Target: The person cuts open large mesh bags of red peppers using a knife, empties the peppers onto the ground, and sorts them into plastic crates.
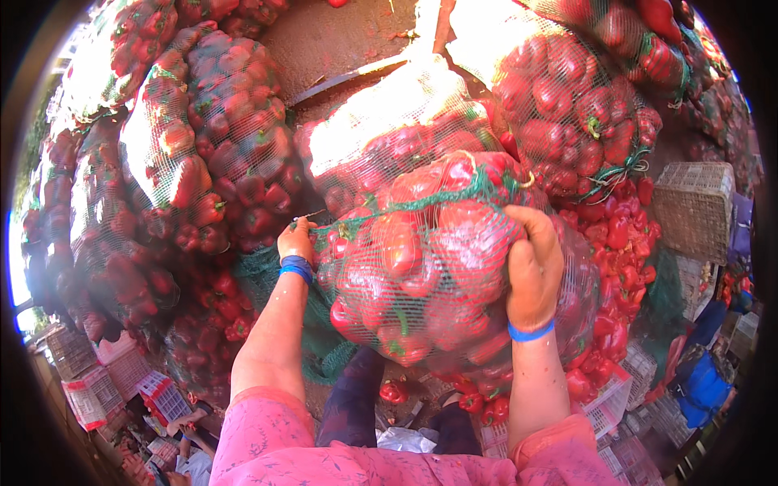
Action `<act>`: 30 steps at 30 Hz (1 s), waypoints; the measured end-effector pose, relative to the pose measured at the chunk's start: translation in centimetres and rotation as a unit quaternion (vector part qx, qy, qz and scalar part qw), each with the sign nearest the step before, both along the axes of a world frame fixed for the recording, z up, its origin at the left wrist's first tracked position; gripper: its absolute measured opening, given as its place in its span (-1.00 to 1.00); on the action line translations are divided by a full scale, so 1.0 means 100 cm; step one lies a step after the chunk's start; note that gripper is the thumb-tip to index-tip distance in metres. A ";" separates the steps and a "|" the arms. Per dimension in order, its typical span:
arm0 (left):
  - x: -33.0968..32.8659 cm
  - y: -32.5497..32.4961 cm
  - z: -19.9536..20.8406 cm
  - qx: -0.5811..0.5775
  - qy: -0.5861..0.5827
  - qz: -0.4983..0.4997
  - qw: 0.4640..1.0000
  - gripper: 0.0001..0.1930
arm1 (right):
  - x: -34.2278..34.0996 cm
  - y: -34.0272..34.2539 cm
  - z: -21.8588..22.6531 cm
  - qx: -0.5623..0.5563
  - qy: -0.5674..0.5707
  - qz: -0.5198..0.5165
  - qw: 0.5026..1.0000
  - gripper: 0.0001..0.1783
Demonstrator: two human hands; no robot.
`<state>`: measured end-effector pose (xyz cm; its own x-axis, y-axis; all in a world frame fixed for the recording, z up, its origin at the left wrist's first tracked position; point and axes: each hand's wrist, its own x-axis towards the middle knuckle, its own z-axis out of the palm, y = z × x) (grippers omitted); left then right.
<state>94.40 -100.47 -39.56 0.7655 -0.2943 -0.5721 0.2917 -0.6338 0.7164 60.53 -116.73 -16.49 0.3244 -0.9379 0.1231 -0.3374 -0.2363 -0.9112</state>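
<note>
A large mesh sack of red bell peppers (409,283) fills the middle, right in front of my body. Along its top runs a green cord or gathered mesh edge (409,206). My left hand (297,243) is closed in a pinch at the left end of this green strand, pulling it taut. A thin sliver sticks out by those fingertips, too small to name. On the sack's right side, my right hand (535,263) presses in with bent fingers and thumb gripping the mesh. Blue bands circle both wrists.
More filled pepper sacks stand at left (243,130), behind (397,121) and at right (567,105). Loose red peppers (612,235) are heaped on the right, near a pale crate (693,211). Stacked crates (121,364) and people are below left. Green netting (324,356) hangs beside my leg.
</note>
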 end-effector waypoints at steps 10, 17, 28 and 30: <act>-0.013 0.046 0.005 0.047 -0.010 0.104 0.993 -0.63 | -0.033 0.076 0.042 0.007 0.111 0.103 0.988 -0.44; -0.012 0.067 0.005 0.023 0.037 0.146 0.988 -0.60 | -0.032 0.094 0.032 0.126 0.095 0.141 0.977 -0.38; -0.069 0.108 0.115 0.019 -0.126 0.089 0.988 -0.64 | -0.149 0.128 0.097 0.045 0.042 0.107 0.992 -0.78; -0.108 0.102 0.167 -0.040 -0.163 0.005 0.986 -0.62 | -0.200 0.146 0.118 0.091 0.079 0.068 0.990 -0.79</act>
<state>83.61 -90.26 -22.89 0.9081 -0.3196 -0.2706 0.0442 -0.5695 0.8208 40.57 -102.17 -4.73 0.4508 -0.8863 -0.1063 -0.4551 -0.1257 -0.8815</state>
